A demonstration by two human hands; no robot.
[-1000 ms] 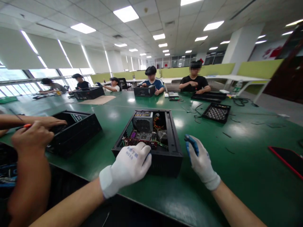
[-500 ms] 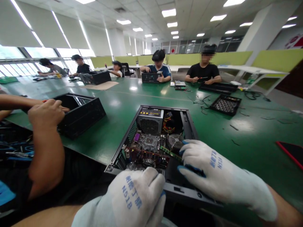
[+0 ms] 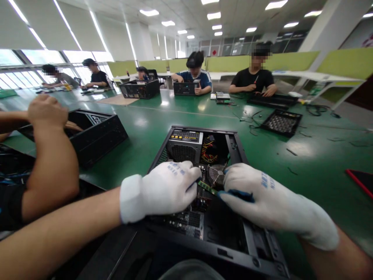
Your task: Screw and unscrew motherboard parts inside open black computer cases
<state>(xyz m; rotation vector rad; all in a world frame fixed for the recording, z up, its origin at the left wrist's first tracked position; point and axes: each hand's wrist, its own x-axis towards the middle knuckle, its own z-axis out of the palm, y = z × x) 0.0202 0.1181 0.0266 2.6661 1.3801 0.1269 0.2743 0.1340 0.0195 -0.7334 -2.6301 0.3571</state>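
A green RAM stick (image 3: 207,188) lies slantwise over the motherboard inside an open black computer case (image 3: 230,252). My left hand (image 3: 171,186), in a white glove with blue finger pads, pinches its left end. My right hand (image 3: 253,194), gloved the same way, has thumb and fingers closed at its right end. Just beyond the stick is a round silver CPU cooler (image 3: 216,174). A power supply (image 3: 185,142) fills the far left corner, beside bundled red and yellow cables (image 3: 208,151). My left hand hides much of the motherboard.
To the left, a co-worker's arm (image 3: 52,155) reaches into another black case (image 3: 99,136) on the green table (image 3: 145,124). Farther right lie a black tray-like part (image 3: 281,122), loose cables and a red-edged dark object (image 3: 361,182). Several people sit along the far side.
My left hand has moved from the case's near edge up to the RAM stick's left end. My right hand stays at the other end, its fingers more curled. The view has shifted slightly.
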